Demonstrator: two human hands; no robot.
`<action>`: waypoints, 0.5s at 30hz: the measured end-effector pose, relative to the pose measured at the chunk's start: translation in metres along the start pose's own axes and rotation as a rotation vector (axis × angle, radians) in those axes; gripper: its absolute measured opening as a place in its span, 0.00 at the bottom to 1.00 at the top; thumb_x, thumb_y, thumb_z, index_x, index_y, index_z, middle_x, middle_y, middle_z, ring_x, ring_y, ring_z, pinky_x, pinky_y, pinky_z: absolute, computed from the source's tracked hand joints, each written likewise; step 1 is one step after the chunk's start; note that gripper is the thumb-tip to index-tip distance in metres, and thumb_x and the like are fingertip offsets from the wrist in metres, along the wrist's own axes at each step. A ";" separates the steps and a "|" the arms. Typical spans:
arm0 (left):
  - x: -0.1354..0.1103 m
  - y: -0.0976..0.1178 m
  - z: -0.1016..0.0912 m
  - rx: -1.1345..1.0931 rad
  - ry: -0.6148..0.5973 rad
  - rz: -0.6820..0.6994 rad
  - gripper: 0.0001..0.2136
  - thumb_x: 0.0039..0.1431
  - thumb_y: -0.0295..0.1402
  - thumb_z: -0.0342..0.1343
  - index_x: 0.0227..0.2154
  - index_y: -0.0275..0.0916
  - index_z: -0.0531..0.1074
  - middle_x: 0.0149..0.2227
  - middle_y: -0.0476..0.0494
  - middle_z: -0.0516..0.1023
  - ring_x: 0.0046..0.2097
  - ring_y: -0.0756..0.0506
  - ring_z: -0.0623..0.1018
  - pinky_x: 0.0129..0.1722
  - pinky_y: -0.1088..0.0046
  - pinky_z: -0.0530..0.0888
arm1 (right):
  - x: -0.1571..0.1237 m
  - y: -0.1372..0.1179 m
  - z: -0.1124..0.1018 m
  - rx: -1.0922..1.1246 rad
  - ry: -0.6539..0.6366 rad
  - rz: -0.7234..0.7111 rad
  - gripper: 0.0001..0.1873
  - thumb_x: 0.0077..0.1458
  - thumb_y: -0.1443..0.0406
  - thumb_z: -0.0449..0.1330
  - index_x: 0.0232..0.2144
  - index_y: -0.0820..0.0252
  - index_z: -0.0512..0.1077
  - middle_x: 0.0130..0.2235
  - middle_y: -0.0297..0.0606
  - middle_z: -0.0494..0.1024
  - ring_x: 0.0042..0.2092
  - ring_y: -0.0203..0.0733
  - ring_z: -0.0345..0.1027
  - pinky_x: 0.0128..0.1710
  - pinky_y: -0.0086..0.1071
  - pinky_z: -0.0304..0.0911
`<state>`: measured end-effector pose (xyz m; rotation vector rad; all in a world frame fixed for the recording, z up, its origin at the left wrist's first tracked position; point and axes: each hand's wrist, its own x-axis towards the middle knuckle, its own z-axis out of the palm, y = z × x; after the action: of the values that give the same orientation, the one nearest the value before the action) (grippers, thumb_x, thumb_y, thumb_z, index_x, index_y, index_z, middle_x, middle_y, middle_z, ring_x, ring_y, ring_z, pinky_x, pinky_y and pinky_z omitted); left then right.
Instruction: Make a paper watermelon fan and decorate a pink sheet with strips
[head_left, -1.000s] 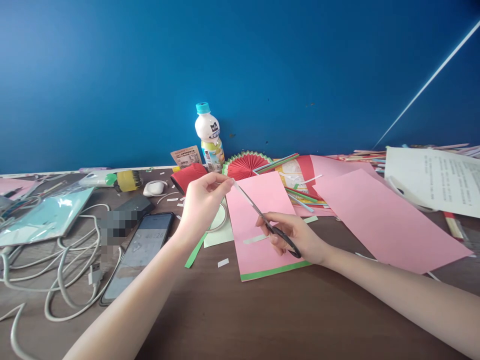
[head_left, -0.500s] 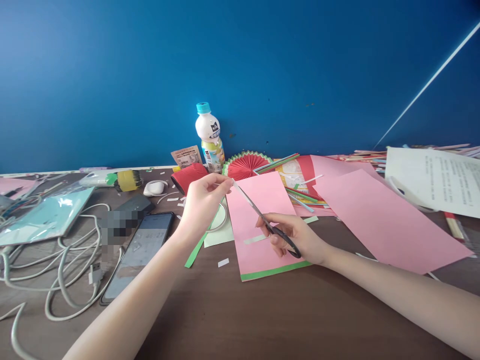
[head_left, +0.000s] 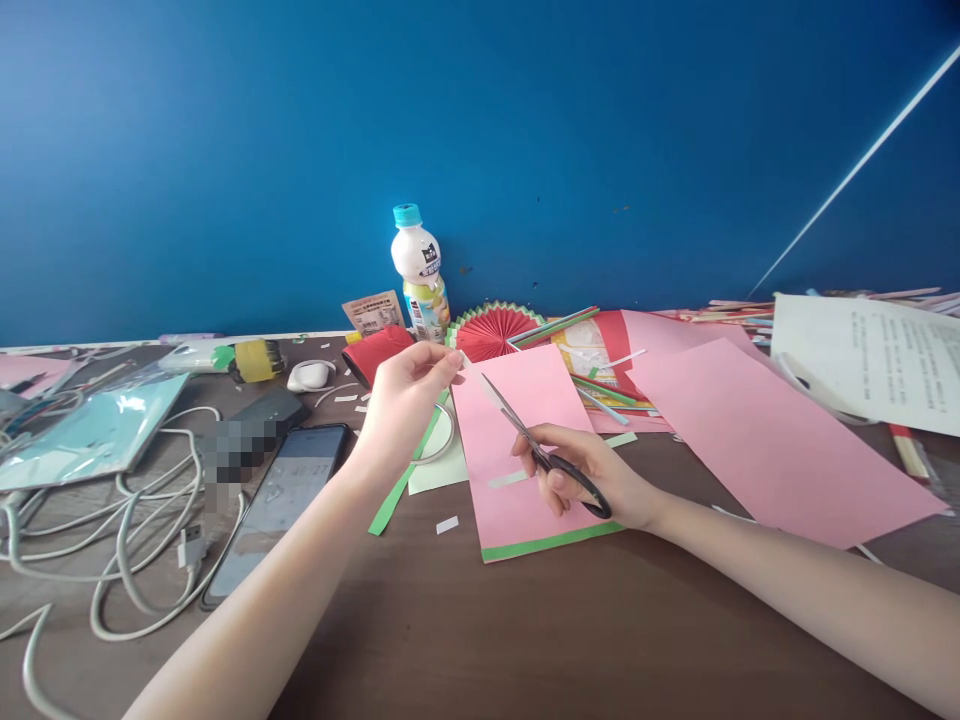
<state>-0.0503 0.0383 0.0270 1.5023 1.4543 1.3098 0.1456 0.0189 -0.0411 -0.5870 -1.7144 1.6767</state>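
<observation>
Holding black scissors (head_left: 537, 452) in the right hand (head_left: 621, 482), over pink paper (head_left: 510, 522) on the brown table (head_left: 450, 635). Pinching a thin white strip (head_left: 477, 380) in the left hand (head_left: 407, 397), with its low end by the blades. Farther back, can see a red fan (head_left: 495, 335) next to a bottle (head_left: 420, 262), by the blue wall (head_left: 300, 150).

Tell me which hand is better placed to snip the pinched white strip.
Probably the right hand: it holds the scissors, blades close along the white strip, while the left hand pinches its end.
</observation>
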 end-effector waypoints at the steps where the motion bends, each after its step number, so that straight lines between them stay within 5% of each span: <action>1: -0.001 0.000 0.001 0.006 -0.009 -0.003 0.09 0.50 0.39 0.56 0.26 0.37 0.72 0.26 0.48 0.74 0.33 0.48 0.74 0.37 0.72 0.67 | 0.000 0.000 0.000 -0.001 0.002 0.000 0.23 0.50 0.49 0.57 0.39 0.62 0.64 0.31 0.32 0.61 0.22 0.26 0.59 0.19 0.25 0.60; 15: -0.002 -0.006 0.004 0.001 -0.067 -0.033 0.10 0.51 0.40 0.55 0.27 0.37 0.72 0.27 0.48 0.74 0.35 0.48 0.74 0.38 0.72 0.66 | 0.001 0.002 0.000 -0.011 0.000 -0.037 0.21 0.51 0.51 0.56 0.40 0.62 0.64 0.32 0.33 0.61 0.21 0.25 0.59 0.19 0.25 0.58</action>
<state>-0.0476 0.0378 0.0199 1.5015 1.4317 1.2283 0.1451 0.0195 -0.0426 -0.5578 -1.7253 1.6421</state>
